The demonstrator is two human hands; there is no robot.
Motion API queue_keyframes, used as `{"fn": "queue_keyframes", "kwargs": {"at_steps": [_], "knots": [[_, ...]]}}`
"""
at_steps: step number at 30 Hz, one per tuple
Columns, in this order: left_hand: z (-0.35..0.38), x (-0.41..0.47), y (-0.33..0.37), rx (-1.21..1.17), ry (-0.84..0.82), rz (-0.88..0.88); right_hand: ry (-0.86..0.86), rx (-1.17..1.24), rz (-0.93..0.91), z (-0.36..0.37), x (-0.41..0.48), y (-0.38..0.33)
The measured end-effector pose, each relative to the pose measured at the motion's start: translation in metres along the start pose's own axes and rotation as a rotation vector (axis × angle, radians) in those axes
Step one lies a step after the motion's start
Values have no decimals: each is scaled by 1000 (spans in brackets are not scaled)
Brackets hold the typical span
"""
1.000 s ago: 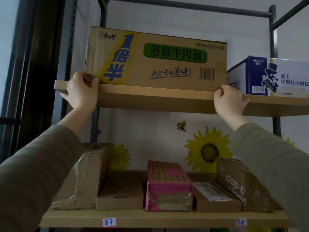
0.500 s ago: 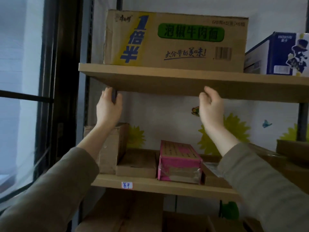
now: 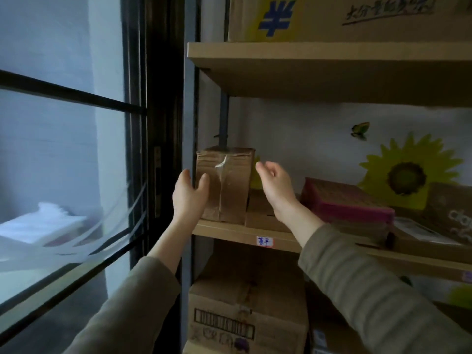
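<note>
A tall brown taped cardboard box (image 3: 229,182) stands at the left end of the middle shelf (image 3: 235,233). My left hand (image 3: 189,195) is at the box's left front corner, fingers spread, thumb against its front face. My right hand (image 3: 274,185) hovers just to the right of the box, fingers relaxed and slightly curved, holding nothing and apart from the box.
A low brown box (image 3: 263,215) and a pink box (image 3: 344,203) lie to the right on the same shelf. The upper shelf (image 3: 319,52) carries a large noodle carton (image 3: 332,16). A carton (image 3: 245,310) sits below. A window (image 3: 63,149) is at left.
Both hands dropped from the upper shelf's edge down to the middle shelf, arriving on either side of the tall taped box. The view swung down and left.
</note>
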State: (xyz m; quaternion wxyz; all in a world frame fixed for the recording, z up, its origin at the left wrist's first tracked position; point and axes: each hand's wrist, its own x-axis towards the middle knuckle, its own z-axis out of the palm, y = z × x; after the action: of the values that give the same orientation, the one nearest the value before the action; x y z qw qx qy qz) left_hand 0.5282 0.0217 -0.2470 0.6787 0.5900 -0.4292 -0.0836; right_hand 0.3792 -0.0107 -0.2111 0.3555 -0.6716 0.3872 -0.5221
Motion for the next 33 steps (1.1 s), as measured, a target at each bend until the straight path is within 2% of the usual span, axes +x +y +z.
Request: {"fn": "queue_keyframes", "kwargs": {"at_steps": [4,7,10,14,17,21,24,27,28,31,33], "knots": [[-2,19,-5,-16,-116,8,13,186,223,25,17,-3],[-1,30,-8,-30,-167,18,-10,276,280,38,25,-1],[-4,28,-8,-124,-174,34,14,316,259,45,22,1],[-18,14,-6,-379,-66,-16,54,459,210,45,3,3],[-25,8,-7,-507,-54,-57,31,500,152,40,-14,2],[-30,-7,-4,-525,-63,-67,30,509,122,28,-33,-2],[-33,-18,-2,-535,-60,-4,55,562,123,20,-42,-2],[-36,-28,7,-348,-90,98,76,642,133,11,-49,0],[-38,-28,7,-293,-125,61,90,672,144,8,-51,2],[-45,-25,11,-287,-239,-193,105,781,182,0,-57,5],[-51,-25,11,-277,-248,-243,118,775,163,-6,-61,5]]}}
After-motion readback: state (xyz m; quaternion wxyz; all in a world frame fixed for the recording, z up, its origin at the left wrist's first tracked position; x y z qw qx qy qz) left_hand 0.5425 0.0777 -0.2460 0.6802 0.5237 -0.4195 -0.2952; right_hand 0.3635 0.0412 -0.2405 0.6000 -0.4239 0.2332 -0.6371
